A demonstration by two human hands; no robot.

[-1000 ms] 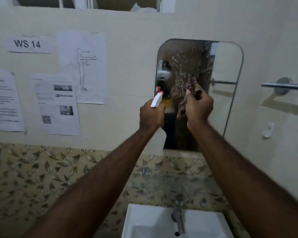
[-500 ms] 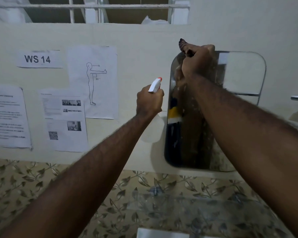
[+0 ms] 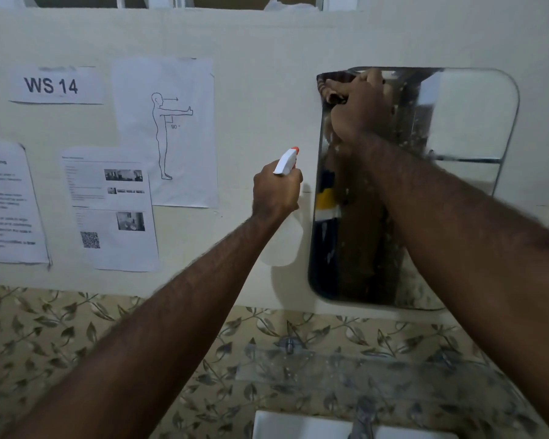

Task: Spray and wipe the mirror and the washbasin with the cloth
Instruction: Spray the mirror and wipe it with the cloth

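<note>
A rounded wall mirror (image 3: pixel 466 122) hangs right of centre, with droplets on its glass. My right hand (image 3: pixel 358 109) presses a dark checked cloth (image 3: pixel 328 85) against the mirror's top left corner; most of the cloth is hidden under the hand. My left hand (image 3: pixel 276 194) grips a translucent spray bottle (image 3: pixel 282 242) with a white trigger head and orange nozzle (image 3: pixel 288 160), held just left of the mirror. The white washbasin (image 3: pixel 298 426) shows at the bottom edge, below the mirror.
A metal tap (image 3: pixel 362 419) rises at the basin's back. A clear glass shelf (image 3: pixel 346 362) juts from the leaf-patterned tiles (image 3: pixel 45 343). Several paper sheets, one reading "WS 14" (image 3: pixel 53 85), are stuck on the wall at left.
My right hand swept the cloth up from the mirror's middle to its top left corner. The left hand kept the spray bottle beside the mirror. The view shifted, with the basin back in sight.
</note>
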